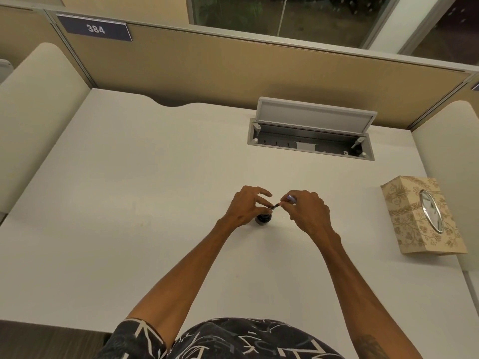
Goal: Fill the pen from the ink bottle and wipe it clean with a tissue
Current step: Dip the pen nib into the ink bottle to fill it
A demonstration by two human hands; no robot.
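**Pen held over half-hidden ink bottle**

The pen (283, 201) is pinched between the left hand (246, 207) and right hand (308, 212); its barrel is mostly covered by fingers. The ink bottle (263, 218), below on the desk (129, 190), is partly hidden. A tissue box (422, 216) stands well apart, right.

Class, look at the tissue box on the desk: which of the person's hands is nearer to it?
Right. The right hand, holding the pen, is mid-desk with bare desk between it and the tissue box. The left hand is farther away, over the ink bottle.
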